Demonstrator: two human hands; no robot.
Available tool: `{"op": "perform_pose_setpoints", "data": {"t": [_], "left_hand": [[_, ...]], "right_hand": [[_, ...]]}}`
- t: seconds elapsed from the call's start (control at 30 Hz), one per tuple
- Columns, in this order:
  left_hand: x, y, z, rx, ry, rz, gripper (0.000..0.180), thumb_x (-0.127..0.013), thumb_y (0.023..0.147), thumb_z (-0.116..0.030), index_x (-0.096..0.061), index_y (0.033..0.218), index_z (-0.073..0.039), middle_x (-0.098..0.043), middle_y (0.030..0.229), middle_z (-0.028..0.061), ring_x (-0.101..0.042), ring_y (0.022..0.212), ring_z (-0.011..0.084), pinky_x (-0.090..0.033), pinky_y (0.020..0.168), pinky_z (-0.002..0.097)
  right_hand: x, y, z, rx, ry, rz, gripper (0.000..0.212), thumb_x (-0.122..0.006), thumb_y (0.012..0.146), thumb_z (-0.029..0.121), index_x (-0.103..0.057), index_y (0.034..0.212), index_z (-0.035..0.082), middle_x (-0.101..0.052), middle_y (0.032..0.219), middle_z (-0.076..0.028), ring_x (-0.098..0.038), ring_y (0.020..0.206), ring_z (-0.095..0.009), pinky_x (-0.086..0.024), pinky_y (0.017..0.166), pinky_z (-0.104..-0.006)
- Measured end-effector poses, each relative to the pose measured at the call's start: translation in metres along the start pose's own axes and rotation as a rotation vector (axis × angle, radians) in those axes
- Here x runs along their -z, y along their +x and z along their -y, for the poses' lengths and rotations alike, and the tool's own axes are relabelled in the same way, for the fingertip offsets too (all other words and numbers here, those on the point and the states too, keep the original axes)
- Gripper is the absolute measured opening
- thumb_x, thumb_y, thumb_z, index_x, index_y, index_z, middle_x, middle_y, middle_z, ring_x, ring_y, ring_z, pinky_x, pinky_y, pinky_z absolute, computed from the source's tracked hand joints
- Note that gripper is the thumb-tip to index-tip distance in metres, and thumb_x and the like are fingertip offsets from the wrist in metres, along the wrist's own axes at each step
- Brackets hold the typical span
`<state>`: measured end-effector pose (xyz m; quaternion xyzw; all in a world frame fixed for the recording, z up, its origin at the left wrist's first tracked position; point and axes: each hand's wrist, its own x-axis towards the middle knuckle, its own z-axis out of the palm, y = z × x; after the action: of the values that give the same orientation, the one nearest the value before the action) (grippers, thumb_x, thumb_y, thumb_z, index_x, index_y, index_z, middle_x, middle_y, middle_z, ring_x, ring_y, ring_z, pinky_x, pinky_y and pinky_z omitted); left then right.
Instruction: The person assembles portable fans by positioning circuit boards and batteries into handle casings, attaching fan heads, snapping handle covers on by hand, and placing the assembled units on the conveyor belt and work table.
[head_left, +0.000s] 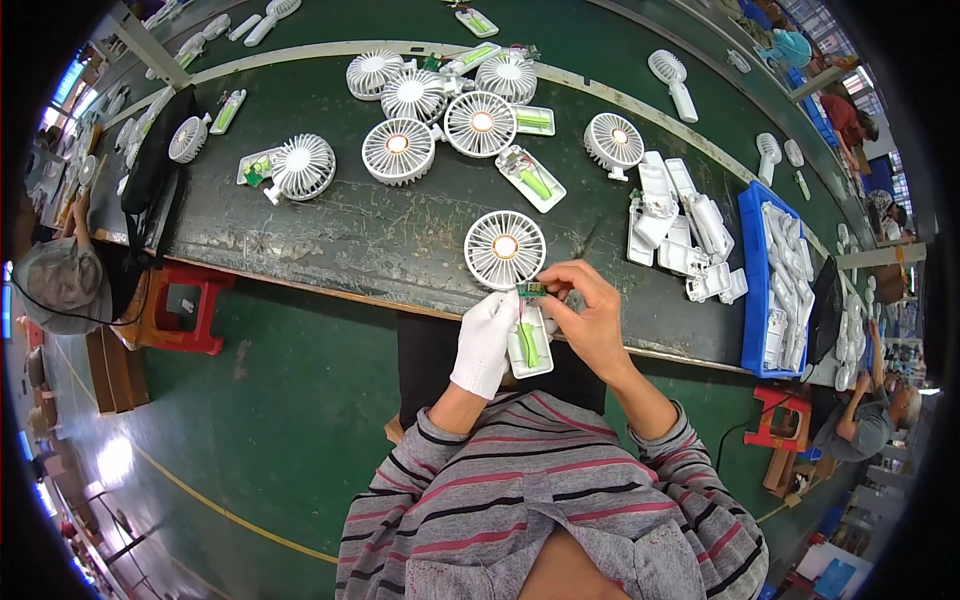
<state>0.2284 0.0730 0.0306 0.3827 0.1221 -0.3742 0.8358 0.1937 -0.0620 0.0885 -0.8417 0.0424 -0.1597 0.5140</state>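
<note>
At the table's front edge I hold a white handheld fan whose handle half lies open, showing a green battery and thin wires. My left hand, in a white glove, is closed around the fan's neck and handle. With its bare thumb and fingers my right hand pinches a small green circuit board just below the fan head. Part of the handle is hidden behind the fingers.
Several fans with opened handles lie farther back. White handle covers are piled to the right, beside a blue bin of white parts. Other people sit at both sides near red stools.
</note>
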Motion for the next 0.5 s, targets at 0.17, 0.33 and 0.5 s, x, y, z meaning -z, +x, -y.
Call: {"op": "perform_pose_setpoints", "data": {"t": [0.17,0.33,0.5], "left_hand": [[0.001,0.002,-0.002,-0.015,-0.011,0.003,0.023,-0.051,0.095,-0.017,-0.060,0.101,0.004,-0.063,0.087,0.0088,-0.061,0.071,0.0134,-0.051,0.063,0.0265],[0.009,-0.001,-0.007,0.062,-0.111,0.099,0.024,-0.052,0.093,-0.014,-0.059,0.107,0.005,-0.063,0.098,0.0096,-0.061,0.086,0.0149,-0.051,0.074,0.0279],[0.007,0.000,-0.010,0.078,-0.110,0.120,0.026,-0.051,0.093,-0.014,-0.059,0.108,0.006,-0.063,0.097,0.0102,-0.062,0.085,0.0164,-0.052,0.073,0.0297]], "right_hand": [[0.007,-0.008,0.004,0.203,-0.163,0.113,0.013,-0.071,0.069,0.000,-0.066,0.081,0.001,-0.068,0.082,-0.009,-0.063,0.080,-0.023,-0.049,0.071,-0.0307],[0.016,-0.011,-0.005,0.293,-0.188,0.216,0.012,-0.070,0.071,0.000,-0.066,0.082,0.001,-0.068,0.083,-0.009,-0.062,0.080,-0.024,-0.049,0.070,-0.0314],[0.011,-0.009,-0.006,0.166,-0.195,0.241,0.010,-0.069,0.073,0.000,-0.065,0.082,0.000,-0.067,0.080,-0.008,-0.061,0.075,-0.020,-0.048,0.066,-0.0278]]}}
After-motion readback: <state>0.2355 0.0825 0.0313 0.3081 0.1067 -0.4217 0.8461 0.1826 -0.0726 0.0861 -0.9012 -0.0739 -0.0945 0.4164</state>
